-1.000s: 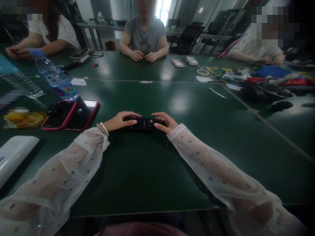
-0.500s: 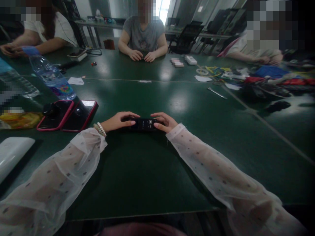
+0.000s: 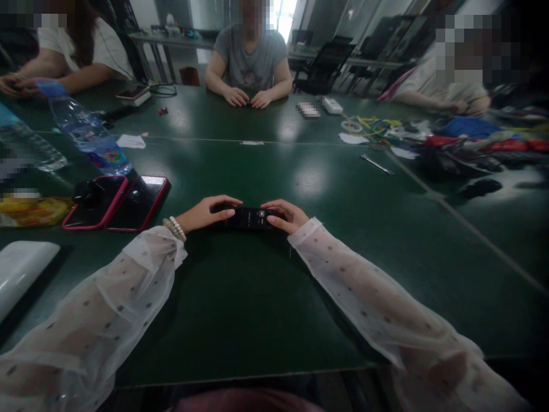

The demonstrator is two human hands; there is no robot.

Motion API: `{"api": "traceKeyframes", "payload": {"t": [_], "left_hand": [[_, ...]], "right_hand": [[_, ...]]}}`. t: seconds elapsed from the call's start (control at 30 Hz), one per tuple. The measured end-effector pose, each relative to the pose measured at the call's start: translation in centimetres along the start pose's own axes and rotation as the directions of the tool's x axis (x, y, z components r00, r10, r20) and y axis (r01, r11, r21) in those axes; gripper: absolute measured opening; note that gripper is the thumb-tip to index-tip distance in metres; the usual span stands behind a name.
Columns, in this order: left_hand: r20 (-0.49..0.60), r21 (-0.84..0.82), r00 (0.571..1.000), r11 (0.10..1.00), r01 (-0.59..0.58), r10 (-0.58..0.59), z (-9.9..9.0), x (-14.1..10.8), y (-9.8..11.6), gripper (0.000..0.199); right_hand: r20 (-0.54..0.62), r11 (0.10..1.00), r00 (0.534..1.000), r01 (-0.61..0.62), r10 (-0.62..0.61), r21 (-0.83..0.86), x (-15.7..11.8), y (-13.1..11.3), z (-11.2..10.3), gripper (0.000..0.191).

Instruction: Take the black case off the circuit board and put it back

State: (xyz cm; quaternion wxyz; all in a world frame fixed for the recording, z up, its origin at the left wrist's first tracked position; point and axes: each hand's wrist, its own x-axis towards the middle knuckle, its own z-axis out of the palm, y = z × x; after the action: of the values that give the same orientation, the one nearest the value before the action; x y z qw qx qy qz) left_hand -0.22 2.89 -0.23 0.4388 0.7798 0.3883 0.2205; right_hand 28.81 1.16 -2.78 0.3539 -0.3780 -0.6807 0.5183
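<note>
Between my hands is a small black device (image 3: 249, 217) with a lit screen, long side running left to right; its exact kind is hard to make out. My left hand (image 3: 210, 212) grips its left end, thumb on the front and fingers curled behind the far edge. At the right end my right hand (image 3: 286, 215) holds it the same way, the thumb beside a small white icon. Both hands are close to the green tabletop (image 3: 240, 297); whether the device rests on it is unclear.
Two phones in pink cases (image 3: 137, 203) lie left of my left hand, near a water bottle (image 3: 92, 134). A white object (image 3: 23, 272) sits nearer me. Farther right are a wrench (image 3: 377, 164) and a pile of cables (image 3: 373, 127). Three people sit around the table.
Almost nothing differs. The view has shifted very slightly, while both hands keep their hold on the black device.
</note>
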Motion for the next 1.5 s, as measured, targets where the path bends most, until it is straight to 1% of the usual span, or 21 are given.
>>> {"api": "traceKeyframes", "payload": {"t": [0.17,0.33,0.4,0.5,0.63,0.7,0.77,0.9,1.07,1.2,1.3,1.37,1.47,1.5], "left_hand": [[-0.028,-0.041,0.999,0.999,0.017,-0.019,0.1,0.0,-0.2,0.052],[-0.047,-0.033,0.998,0.999,0.041,-0.043,0.1,0.0,-0.1,0.051],[-0.048,-0.043,0.998,0.998,0.044,-0.046,0.1,0.1,-0.1,0.051],[-0.051,-0.053,0.998,0.998,0.038,-0.041,0.2,0.1,0.1,0.053],[-0.056,-0.028,0.996,0.997,0.065,-0.067,0.2,0.1,0.5,0.055],[-0.066,-0.026,0.995,0.997,0.069,-0.07,0.2,0.1,0.5,0.055],[-0.078,-0.031,0.994,0.997,0.069,-0.071,0.2,0.0,0.5,0.055],[-0.09,-0.05,0.993,0.996,0.073,-0.077,0.2,0.1,0.1,0.052],[-0.098,-0.056,0.993,0.996,0.064,-0.069,0.2,0.0,0.0,0.05],[-0.131,-0.04,0.99,0.999,0.037,-0.042,0.2,-0.1,-0.4,0.055],[-0.12,-0.05,0.992,0.997,-0.057,0.051,0.2,-0.1,-0.9,0.07],[-0.098,-0.03,0.991,0.995,-0.094,0.09,0.3,-0.1,-1.1,0.077],[-0.095,0.063,0.993,0.996,-0.062,0.068,0.4,-0.1,-1.0,0.079],[-0.102,0.091,0.993,0.995,-0.046,0.056,0.5,0.0,-1.0,0.077]], "right_hand": [[-0.007,1.0,1.0,0.003,-0.003,-0.013,0.2,0.5,-0.2,0.045],[-0.003,1.0,1.0,0.011,-0.011,-0.021,0.1,0.6,-0.3,0.045],[-0.017,1.0,1.0,0.01,-0.011,-0.019,0.1,0.6,-0.3,0.043],[-0.048,0.999,0.999,0.001,-0.003,-0.048,0.0,0.7,-0.3,0.043],[-0.038,0.995,0.999,-0.003,-0.001,-0.096,0.0,1.1,-0.2,0.046],[-0.063,0.994,0.998,0.0,-0.007,-0.113,-0.1,1.1,-0.1,0.045],[-0.1,0.986,0.995,0.003,-0.02,-0.166,-0.4,0.8,0.2,0.043],[-0.157,0.941,0.986,0.006,-0.062,-0.338,-0.8,0.1,0.6,0.037],[-0.159,0.912,0.977,0.067,-0.142,-0.404,-0.7,0.0,0.6,0.037],[-0.171,0.904,0.971,0.084,-0.169,-0.419,-0.5,0.4,0.6,0.04],[-0.168,0.917,0.974,0.077,-0.153,-0.392,-0.5,0.8,0.5,0.046],[-0.153,0.922,0.976,0.087,-0.155,-0.377,-0.5,1.0,0.5,0.052],[-0.141,0.897,0.972,0.11,-0.187,-0.428,-0.6,1.3,0.7,0.07],[-0.136,0.877,0.971,0.114,-0.199,-0.467,-0.5,1.3,0.7,0.07]]}}
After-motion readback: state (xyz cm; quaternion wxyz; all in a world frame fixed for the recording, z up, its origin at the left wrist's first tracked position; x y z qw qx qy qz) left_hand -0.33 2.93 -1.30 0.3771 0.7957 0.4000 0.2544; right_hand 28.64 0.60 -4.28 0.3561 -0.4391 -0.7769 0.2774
